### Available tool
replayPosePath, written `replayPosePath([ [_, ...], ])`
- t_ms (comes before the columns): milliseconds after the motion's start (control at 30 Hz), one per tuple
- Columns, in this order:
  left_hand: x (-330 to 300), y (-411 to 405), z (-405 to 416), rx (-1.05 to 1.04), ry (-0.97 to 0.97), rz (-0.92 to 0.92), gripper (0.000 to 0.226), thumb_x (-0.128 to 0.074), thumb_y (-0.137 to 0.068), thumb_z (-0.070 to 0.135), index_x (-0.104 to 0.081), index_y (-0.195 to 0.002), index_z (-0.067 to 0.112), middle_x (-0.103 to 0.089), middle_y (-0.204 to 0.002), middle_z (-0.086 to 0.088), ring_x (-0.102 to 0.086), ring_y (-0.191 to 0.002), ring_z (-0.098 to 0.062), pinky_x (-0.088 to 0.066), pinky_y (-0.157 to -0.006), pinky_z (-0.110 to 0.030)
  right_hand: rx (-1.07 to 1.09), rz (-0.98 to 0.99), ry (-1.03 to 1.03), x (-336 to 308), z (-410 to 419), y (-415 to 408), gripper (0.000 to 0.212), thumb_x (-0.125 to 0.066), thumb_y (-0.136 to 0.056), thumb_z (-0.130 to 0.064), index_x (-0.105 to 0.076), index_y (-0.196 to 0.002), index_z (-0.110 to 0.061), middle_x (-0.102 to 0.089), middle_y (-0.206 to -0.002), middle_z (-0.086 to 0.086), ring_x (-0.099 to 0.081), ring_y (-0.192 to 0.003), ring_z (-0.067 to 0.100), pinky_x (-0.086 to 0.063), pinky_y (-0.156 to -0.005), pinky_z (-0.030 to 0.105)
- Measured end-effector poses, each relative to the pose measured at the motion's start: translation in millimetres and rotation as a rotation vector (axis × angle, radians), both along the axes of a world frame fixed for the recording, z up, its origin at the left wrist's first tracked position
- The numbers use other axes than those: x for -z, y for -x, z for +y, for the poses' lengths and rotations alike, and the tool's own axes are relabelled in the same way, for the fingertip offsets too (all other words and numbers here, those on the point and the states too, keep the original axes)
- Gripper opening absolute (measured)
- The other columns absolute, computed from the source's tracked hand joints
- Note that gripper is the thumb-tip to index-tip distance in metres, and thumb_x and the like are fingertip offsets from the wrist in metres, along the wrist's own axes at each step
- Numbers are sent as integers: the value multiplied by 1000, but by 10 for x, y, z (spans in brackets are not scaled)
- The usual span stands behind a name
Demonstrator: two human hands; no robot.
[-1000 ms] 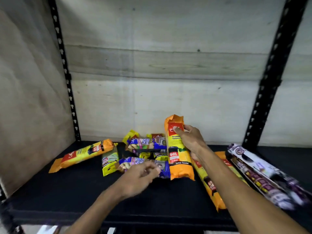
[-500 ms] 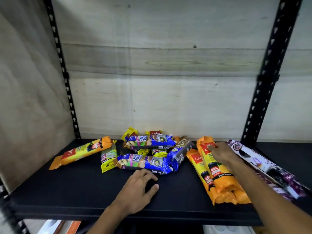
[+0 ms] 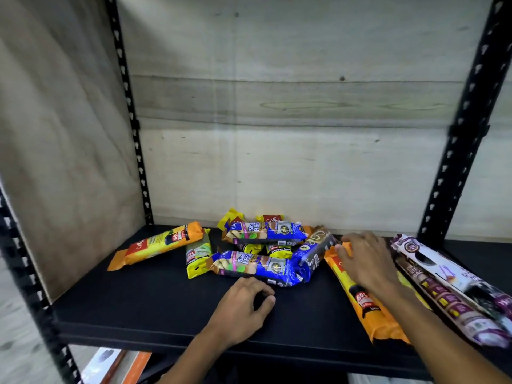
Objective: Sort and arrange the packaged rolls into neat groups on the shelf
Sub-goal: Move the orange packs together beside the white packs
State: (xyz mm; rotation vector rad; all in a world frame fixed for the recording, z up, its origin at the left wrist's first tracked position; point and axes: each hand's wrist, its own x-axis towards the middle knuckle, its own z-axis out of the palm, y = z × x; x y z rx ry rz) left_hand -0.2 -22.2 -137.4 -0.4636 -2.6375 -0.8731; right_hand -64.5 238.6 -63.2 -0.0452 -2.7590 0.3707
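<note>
Orange roll (image 3: 368,309) now down flat, right side of shelf (image 3: 155,300), beside purple rolls (image 3: 454,281). Right hand (image 3: 365,261) pressing on it, grip loose. Left hand (image 3: 243,309) empty, half-curled. Center pile (image 3: 263,250) still unsorted, prob next.

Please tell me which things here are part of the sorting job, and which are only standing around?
Part of the job:
orange rolls under the right hand
lone orange roll
blue rolls
purple-white rolls
shelf

Only around:
boxes on the lower level
black uprights
left hand, resting empty
</note>
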Motion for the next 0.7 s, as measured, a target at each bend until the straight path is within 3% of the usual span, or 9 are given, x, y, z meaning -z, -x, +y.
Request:
replayPosePath([
  [100, -47, -51, -101, -74, -176, 65, 16, -57, -92, 45, -67, -98, 35, -65, -92, 20, -58, -93, 1, -51, -81, -26, -129, -58, 62, 72, -400, -231, 37, -46, -100, -43, -58, -130, -24, -51, -134, 7, -47, -124, 25, -40, -104, 36],
  [200, -131, -19, -429, -234, -283, 158, 8, -62, -91, 39, -67, -93, 34, -64, -85, 16, -60, -83, -5, -54, -70, -31, -140, -164, 91, 334, -598, -414, 49, -42, -101, -48, -48, -142, -21, -46, -140, 5, -45, -129, 21, -41, -105, 34],
  [333, -282, 206, -1098, -484, -150, 182, 29, -58, -92, 42, -62, -116, 26, -62, -107, 7, -58, -99, -12, -55, -83, -39, -153, -223, 95, 603, -633, -564, 59, -40, -101, -50, -35, -151, -20, -42, -149, 3, -42, -136, 19, -39, -107, 30],
  [500, -466, 594, -1789, -623, 168, -123, 69, -62, -89, 46, -39, -147, 18, -41, -147, -9, -40, -133, -30, -39, -108, -45, -168, -194, 98, 668, -638, -610, 66, -36, -100, -55, -23, -157, -24, -31, -160, -1, -26, -148, 16, -24, -119, 30],
  [600, -571, 761, -2013, -570, 284, -283, 81, -68, -83, 49, -31, -150, 22, -38, -152, -8, -37, -137, -30, -36, -111, -44, -169, -201, 98, 686, -627, -626, 68, -33, -100, -57, -18, -158, -26, -25, -163, -4, -19, -151, 14, -17, -123, 30],
  [700, -646, 858, -2078, -539, 327, -332, 83, -72, -83, 45, -31, -151, 21, -47, -147, -8, -44, -133, -27, -38, -106, -34, -170, -189, 112, 673, -621, -607, 68, -33, -100, -56, -16, -158, -28, -23, -164, -6, -16, -152, 13, -14, -123, 30],
])
